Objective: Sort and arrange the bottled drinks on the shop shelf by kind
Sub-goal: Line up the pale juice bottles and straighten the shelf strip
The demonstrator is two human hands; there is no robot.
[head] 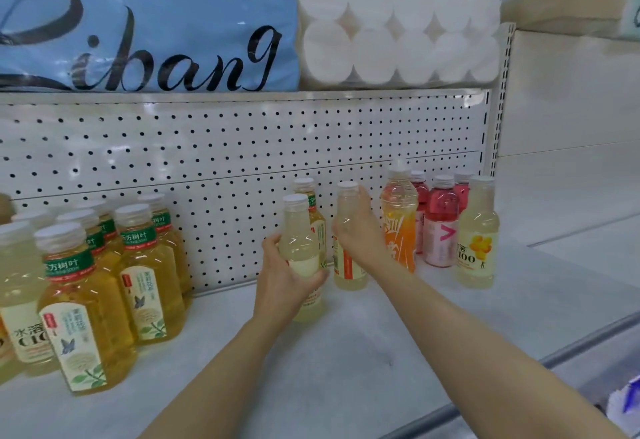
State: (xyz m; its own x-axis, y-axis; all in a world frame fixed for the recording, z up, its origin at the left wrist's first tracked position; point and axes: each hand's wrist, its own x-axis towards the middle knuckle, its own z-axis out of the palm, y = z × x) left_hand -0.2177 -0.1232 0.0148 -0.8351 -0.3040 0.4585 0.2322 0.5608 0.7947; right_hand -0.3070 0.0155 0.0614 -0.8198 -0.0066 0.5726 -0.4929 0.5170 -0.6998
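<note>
My left hand [282, 277] grips a pale lemon drink bottle [299, 248] with a white cap at mid-shelf. Right beside it my right hand [360, 234] holds the upper part of a second pale lemon bottle [348, 265] that stands on the shelf. A tea bottle [317, 217] stands behind the two. To the right are an orange drink bottle [400, 220], pink drink bottles [441, 224] and another pale lemon bottle [479, 234]. At the left, several amber tea bottles with green labels [145, 276] stand grouped, with a pale lemon bottle [20, 296] at the edge.
The white shelf board [346, 352] has a metal front rail [519, 379]. A perforated back panel [242, 148] rises behind the bottles. Above, a blue pack [149, 23] and white tissue rolls [398, 23] fill the upper shelf. A white side panel [568, 99] stands at the right.
</note>
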